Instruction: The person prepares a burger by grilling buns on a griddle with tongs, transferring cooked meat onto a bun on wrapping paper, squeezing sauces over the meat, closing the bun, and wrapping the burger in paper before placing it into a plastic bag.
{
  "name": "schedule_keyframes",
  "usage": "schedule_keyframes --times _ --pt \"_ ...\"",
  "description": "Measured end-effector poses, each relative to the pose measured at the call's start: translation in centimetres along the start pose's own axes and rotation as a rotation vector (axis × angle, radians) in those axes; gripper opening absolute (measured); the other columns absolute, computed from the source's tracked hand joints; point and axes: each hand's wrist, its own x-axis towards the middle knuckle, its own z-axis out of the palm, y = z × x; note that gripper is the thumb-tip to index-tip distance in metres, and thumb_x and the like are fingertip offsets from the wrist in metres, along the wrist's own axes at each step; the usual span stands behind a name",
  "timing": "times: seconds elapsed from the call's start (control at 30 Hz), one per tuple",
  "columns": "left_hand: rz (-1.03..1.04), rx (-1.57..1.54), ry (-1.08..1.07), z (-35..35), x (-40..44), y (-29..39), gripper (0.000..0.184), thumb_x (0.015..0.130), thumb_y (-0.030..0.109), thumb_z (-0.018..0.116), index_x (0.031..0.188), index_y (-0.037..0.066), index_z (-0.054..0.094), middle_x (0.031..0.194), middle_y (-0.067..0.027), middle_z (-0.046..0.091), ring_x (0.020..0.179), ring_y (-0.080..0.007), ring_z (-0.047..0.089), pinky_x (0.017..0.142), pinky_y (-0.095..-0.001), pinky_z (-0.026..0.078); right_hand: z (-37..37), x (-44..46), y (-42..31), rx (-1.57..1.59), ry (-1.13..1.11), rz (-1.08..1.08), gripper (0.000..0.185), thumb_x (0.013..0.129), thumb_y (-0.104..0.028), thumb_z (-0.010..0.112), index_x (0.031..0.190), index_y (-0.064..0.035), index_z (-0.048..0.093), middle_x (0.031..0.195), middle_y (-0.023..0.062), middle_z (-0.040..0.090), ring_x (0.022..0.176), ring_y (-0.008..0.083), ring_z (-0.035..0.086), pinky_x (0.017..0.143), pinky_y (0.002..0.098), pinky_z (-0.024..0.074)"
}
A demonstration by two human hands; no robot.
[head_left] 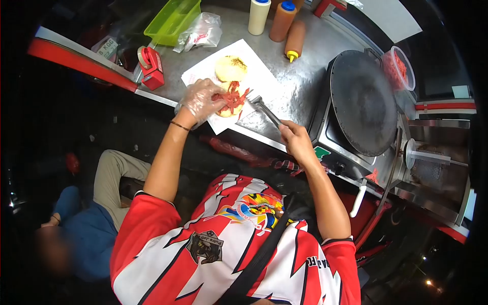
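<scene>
My left hand [202, 100], in a clear plastic glove, has its fingers pressed together on the red shredded filling [232, 100]. The filling lies on the lower half of an open bun [227, 113]. Above it rests the other bun half [231, 68], with dark specks on it. Both halves are on white paper [254, 62] on the metal counter. My bare right hand [298, 138] grips the dark handle of metal tongs [265, 110], whose tips are beside the filling, at its right.
A round black griddle [363, 101] stands at the right, with a tub of red shreds [399, 68] behind it. Sauce bottles [282, 21], a green tray [172, 21] and a red tape dispenser [150, 68] are on the counter. A person in blue [91, 239] sits at lower left.
</scene>
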Motion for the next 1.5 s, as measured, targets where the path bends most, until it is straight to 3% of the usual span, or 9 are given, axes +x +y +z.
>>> schedule_keyframes --times 0.23,0.4,0.63,0.73,0.83,0.87,0.93,1.2,1.5 --pt "0.048 -0.044 0.049 0.4 0.7 -1.2 0.011 0.077 0.021 0.077 0.082 0.012 0.075 0.088 -0.0072 0.066 0.09 -0.0278 0.063 0.083 -0.0421 0.05 1.0 -0.1 -0.7 -0.137 0.106 -0.208 0.038 0.095 -0.022 0.064 0.127 0.0 0.065 0.097 0.0231 0.073 0.093 0.0236 0.07 0.085 0.0359 0.0516" --pt "-0.271 -0.233 0.006 1.6 1.3 -2.6 0.016 0.082 0.023 0.077 0.084 0.007 0.074 0.087 -0.0067 0.069 0.085 -0.0265 0.066 0.08 -0.0388 0.052 -0.6 -1.9 -3.3 -0.012 0.002 -0.174 0.037 0.095 -0.016 0.064 0.128 0.0005 0.065 0.094 0.0121 0.071 0.089 0.0149 0.062 0.08 0.0307 0.0485" --pt "-0.379 -0.411 0.015 2.5 1.4 -4.4 0.019 0.089 0.017 0.071 0.103 0.006 0.077 0.098 -0.0105 0.076 0.086 -0.0173 0.071 0.08 -0.0308 0.055 0.5 -1.0 -5.4 0.137 -0.134 -0.068 0.035 0.096 -0.017 0.063 0.126 -0.0009 0.067 0.076 -0.0006 0.056 0.072 0.0087 0.05 0.062 0.0258 0.039" --pt "-0.393 -0.467 -0.005 2.1 1.1 -4.4 0.021 0.09 0.013 0.07 0.107 0.004 0.075 0.099 -0.0118 0.076 0.085 -0.0142 0.069 0.079 -0.03 0.054 2.1 0.1 -3.1 -0.088 -0.006 -0.292 0.039 0.096 -0.018 0.063 0.128 0.0028 0.063 0.097 0.0177 0.073 0.083 0.0228 0.067 0.074 0.034 0.0506" --pt "-0.432 -0.415 0.039 1.4 0.7 -3.1 0.02 0.088 0.013 0.073 0.106 0.006 0.075 0.096 -0.0087 0.073 0.079 -0.0154 0.065 0.074 -0.0314 0.053 -0.2 -3.2 -5.2 -0.235 -0.009 -0.049 0.04 0.095 -0.019 0.063 0.128 0.0042 0.062 0.115 0.0287 0.069 0.099 0.0332 0.07 0.085 0.0386 0.0522" --pt "-0.32 -0.331 0.1 1.2 0.4 -2.8 0.02 0.087 0.014 0.074 0.106 0.007 0.075 0.095 -0.0086 0.072 0.078 -0.0167 0.065 0.074 -0.0321 0.053 -0.2 -3.4 -2.4 -0.247 0.106 -0.296 0.039 0.094 -0.017 0.063 0.127 0.004 0.063 0.117 0.0295 0.067 0.102 0.0373 0.069 0.087 0.0405 0.0527" --pt "-0.086 -0.16 0.232 0.8 0.1 -2.6 0.021 0.085 0.015 0.075 0.105 0.008 0.075 0.094 -0.0083 0.069 0.077 -0.0193 0.064 0.074 -0.0335 0.053 -0.2 -4.6 -1.8 -0.349 0.087 -0.335 0.038 0.092 -0.015 0.064 0.126 0.0043 0.063 0.116 0.0292 0.066 0.101 0.0421 0.067 0.088 0.0441 0.0523" --pt "-0.219 -0.121 0.116 1.4 -3.1 -0.4 0.05 0.078 0.026 0.079 0.122 0.006 0.065 0.106 -0.0153 0.066 0.099 -0.0335 0.066 0.089 -0.0412 0.053 3.1 -5.2 -1.6 -0.617 0.071 -0.402 0.039 0.092 -0.014 0.062 0.128 0.0022 0.06 0.101 0.026 0.063 0.081 0.046 0.065 0.076 0.0506 0.0541" --pt "-0.466 -0.447 0.148 2.1 -3.1 -2.2 0.039 0.085 0.021 0.075 0.118 0.002 0.069 0.108 -0.013 0.073 0.087 -0.0221 0.069 0.081 -0.0341 0.055 1.4 -5.7 -1.6 -0.505 0.065 -0.458 0.036 0.092 -0.011 0.062 0.126 -0.0006 0.061 0.097 0.0223 0.064 0.079 0.0417 0.067 0.073 0.049 0.0541"
